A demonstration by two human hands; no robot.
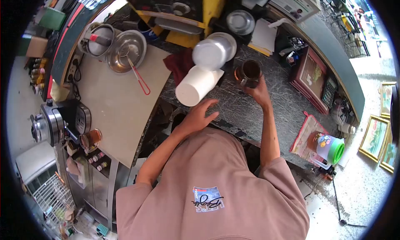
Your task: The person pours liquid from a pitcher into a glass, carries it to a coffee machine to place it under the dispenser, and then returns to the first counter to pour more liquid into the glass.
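Observation:
My right hand (pixel 259 92) is wrapped around a glass of dark liquid (pixel 248 70) over the dark marbled counter (pixel 246 111). My left hand (pixel 199 118) holds nothing; its fingers are spread just below a white paper roll (pixel 193 86) that lies on its side. A loose flap of paper shows at the roll's right edge. Round, pale plastic containers (pixel 208 55) sit directly behind the roll. A dark red cloth (pixel 177 67) lies to their left.
On the beige board at left stands a metal bowl (pixel 125 52) with a red-handled strainer (pixel 139 77). A green-lidded pitcher (pixel 329 148) stands at right on a cloth. A red tray (pixel 309 79) and calculator (pixel 329 91) line the right ledge. A yellow-framed appliance (pixel 175 6) is at the back.

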